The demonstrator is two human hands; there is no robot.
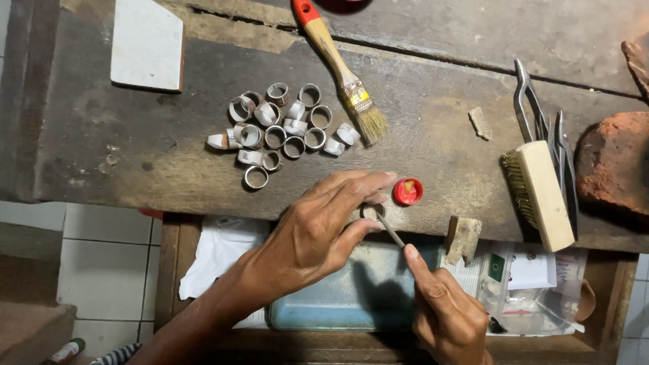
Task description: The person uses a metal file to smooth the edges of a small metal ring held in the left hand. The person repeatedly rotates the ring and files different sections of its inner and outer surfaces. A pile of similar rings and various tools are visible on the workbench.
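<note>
You are looking at dull silver-grey rings point(280, 128), some showing white and brown inside, lying on a weathered brown-grey bench point(135, 162). Far from you, a paintbrush point(341, 71) is showing a red tip, tan wood handle, brassy ferrule and straw bristles. A red cap point(408, 192) is glowing with a yellowish centre. To the right, a cream-backed brush point(541, 192) is showing brass-coloured bristles beside a rusty red-brown brick point(615, 165). Near you, a pale blue tray point(365, 290) is sitting.

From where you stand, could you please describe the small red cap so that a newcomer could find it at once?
Start at the worn wooden workbench and look along its near edge, just right of the left hand holding a metal ring. The small red cap lies there open side up, the only round red thing near the grey rings.
</note>
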